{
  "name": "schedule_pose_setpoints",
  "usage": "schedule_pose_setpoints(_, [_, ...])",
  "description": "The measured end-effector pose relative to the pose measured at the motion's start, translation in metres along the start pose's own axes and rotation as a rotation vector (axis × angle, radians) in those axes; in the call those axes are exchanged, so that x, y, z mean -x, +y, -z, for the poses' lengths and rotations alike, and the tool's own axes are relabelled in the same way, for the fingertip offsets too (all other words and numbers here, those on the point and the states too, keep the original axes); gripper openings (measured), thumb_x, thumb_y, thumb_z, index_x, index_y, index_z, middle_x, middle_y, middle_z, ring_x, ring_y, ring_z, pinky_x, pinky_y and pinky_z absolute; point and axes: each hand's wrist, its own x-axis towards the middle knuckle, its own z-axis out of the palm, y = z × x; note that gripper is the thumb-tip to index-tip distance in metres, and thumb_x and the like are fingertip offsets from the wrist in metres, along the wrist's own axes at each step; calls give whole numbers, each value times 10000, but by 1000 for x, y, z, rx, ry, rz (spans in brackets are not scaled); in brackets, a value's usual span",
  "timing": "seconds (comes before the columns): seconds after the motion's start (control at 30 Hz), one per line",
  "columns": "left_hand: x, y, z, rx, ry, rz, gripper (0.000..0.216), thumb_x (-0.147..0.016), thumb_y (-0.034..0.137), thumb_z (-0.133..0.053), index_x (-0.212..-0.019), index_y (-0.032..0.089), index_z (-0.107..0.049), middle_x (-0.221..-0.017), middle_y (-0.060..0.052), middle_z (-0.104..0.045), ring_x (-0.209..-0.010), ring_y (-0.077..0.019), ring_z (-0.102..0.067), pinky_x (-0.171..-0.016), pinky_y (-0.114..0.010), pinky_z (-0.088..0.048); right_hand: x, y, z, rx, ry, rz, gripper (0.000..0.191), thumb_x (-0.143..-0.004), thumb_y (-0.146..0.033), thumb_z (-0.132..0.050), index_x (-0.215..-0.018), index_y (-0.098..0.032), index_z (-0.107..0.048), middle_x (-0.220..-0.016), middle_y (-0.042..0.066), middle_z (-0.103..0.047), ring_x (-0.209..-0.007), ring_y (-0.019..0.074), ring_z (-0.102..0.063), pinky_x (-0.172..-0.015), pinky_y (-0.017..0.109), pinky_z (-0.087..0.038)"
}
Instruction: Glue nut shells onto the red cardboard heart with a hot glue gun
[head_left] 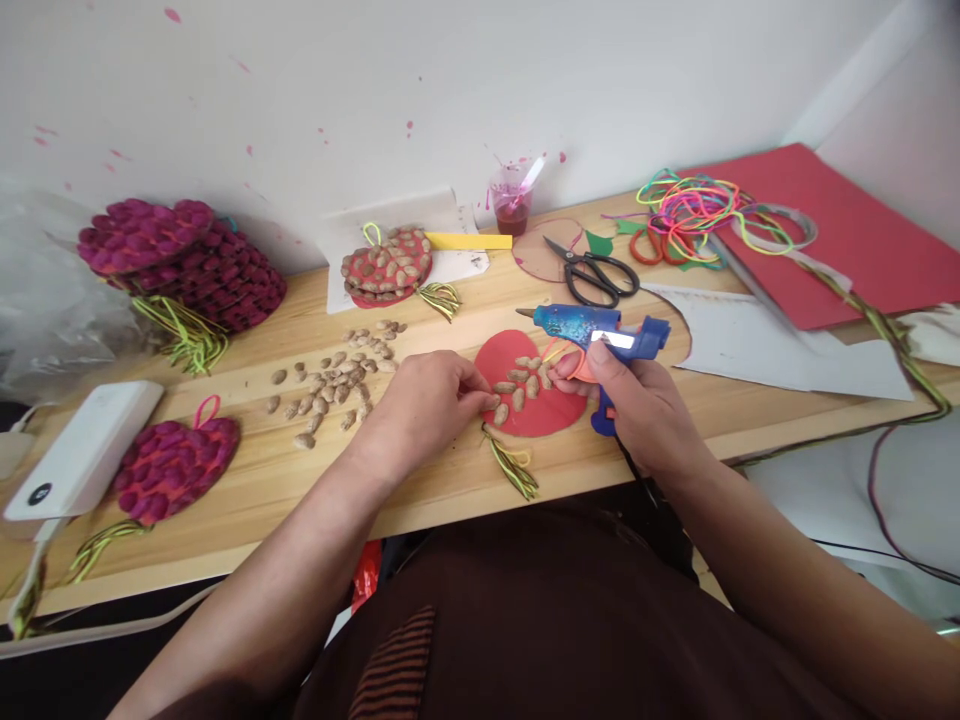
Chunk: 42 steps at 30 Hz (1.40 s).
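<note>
The red heart (556,412) is lying flat on the wooden table (450,480), near its front edge and directly in front of the person. A small group of shells (523,380) is already sitting on the middle of the heart, in short rows. I judge that only a small part is covered, because the upper lobe, the right side and the lower point are still showing bare red. A green-yellow tassel (514,468) is hanging from the heart's lower point.

The left hand (431,400) is resting at the left edge of the heart, with its fingers drawn together and pinching a single shell (491,402) against the card. The right hand (637,410) is closed around the blue glue gun (581,325) at the right of the heart, and the nozzle is pointing left above its top edge.

To the left of the heart many loose shells (334,385) are waiting. Behind the heart a fully covered heart (386,265) is lying, and far to the left purple painted hearts (176,465) are lying too. Behind and to the right of the heart the scissors (596,275) are lying.
</note>
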Motion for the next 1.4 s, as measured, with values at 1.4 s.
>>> schedule_pose_setpoints(1.4, [5, -12, -13, -77, 83, -188, 180, -863, 139, -632, -748, 204, -754, -868, -23, -767, -838, -194, -703, -804, -291, -521, -5, 7, -5, -82, 35, 41, 387, -860, -577, -704, -768, -203, -740, -823, 32, -723, -816, 194, -723, -819, 340, -635])
